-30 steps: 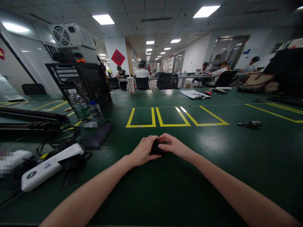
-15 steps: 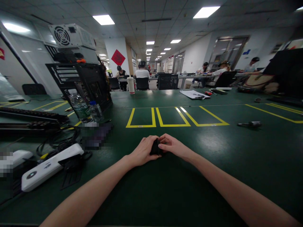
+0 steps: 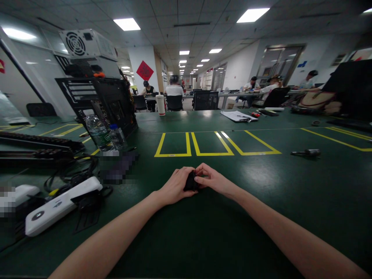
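Between my two hands, low over the green table (image 3: 203, 232), is a small black object (image 3: 190, 181); most of it is covered by fingers and its kind cannot be made out. My left hand (image 3: 176, 186) wraps round its left side, thumb at the near edge and fingers over the far side. From the right, my right hand (image 3: 212, 180) meets it with bent fingers, thumb and fingertips pinched at its right edge. What exactly the right fingertips grip is hidden.
Yellow tape outlines (image 3: 213, 154) lie beyond my hands. Right stands a dark metal tool-like piece (image 3: 306, 153); farther back, a clipboard (image 3: 238, 116) and a cup (image 3: 160, 104). Left are a white power strip (image 3: 62, 205), cables, bottles (image 3: 99, 130) and a black computer case (image 3: 99, 97). People sit behind.
My hands stay in place around the black object. The right fingers have shifted very slightly at its right edge.
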Tool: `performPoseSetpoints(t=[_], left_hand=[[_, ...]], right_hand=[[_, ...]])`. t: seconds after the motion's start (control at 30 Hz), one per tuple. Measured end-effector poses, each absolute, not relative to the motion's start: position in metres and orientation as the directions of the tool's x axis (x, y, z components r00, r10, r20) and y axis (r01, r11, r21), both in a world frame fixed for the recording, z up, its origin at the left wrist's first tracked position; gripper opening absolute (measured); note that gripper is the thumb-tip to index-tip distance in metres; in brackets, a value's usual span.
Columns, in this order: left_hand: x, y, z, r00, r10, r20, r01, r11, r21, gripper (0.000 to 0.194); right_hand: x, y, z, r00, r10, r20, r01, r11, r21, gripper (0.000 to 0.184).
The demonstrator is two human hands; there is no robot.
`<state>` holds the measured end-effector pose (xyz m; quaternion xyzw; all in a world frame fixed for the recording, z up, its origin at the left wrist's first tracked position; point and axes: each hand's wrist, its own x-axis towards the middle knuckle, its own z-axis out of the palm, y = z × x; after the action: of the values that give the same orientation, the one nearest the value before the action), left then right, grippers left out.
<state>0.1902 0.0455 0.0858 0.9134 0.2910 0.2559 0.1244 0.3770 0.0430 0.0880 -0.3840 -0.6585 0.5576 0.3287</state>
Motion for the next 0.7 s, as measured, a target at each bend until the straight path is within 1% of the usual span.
performPoseSetpoints(t=[0.1,0.2,0.33,0.47,0.53,0.6,0.7], left_hand=[[0.1896,0.0451,0.0862,0.703,0.593,0.392,0.467,-0.801,0.375,0.059],[0.1886,0.0445,0.0873,0.707,0.593,0.386,0.468,-0.801,0.374,0.058],[0.1883,0.0440,0.0884,0.699,0.603,0.384,0.472,-0.793,0.385,0.059],[0.1896,0.0444,0.0874,0.696,0.604,0.389,0.469,-0.792,0.391,0.059],[0.1902,0.0448,0.0863,0.689,0.608,0.394,0.474,-0.790,0.389,0.060],[0.1903,0.0450,0.0856,0.685,0.612,0.396,0.481,-0.788,0.385,0.060],[0.1898,0.0443,0.0864,0.691,0.609,0.390,0.477,-0.789,0.388,0.057]], right_hand=[[0.3774,0.0422,0.0903,-0.522,0.851,0.053,0.112,0.130,-0.985,0.028],[0.3778,0.0399,0.0942,-0.550,0.834,0.048,0.081,0.111,-0.991,0.031],[0.3775,0.0382,0.0955,-0.477,0.879,0.020,0.124,0.090,-0.988,0.023],[0.3782,0.0408,0.0909,-0.413,0.910,-0.025,0.179,0.055,-0.982,0.027],[0.3789,0.0419,0.0894,-0.436,0.899,-0.033,0.178,0.050,-0.983,0.027],[0.3795,0.0419,0.0901,-0.476,0.880,-0.007,0.155,0.076,-0.985,0.026],[0.3798,0.0398,0.0941,-0.520,0.854,0.030,0.111,0.103,-0.988,0.032]])
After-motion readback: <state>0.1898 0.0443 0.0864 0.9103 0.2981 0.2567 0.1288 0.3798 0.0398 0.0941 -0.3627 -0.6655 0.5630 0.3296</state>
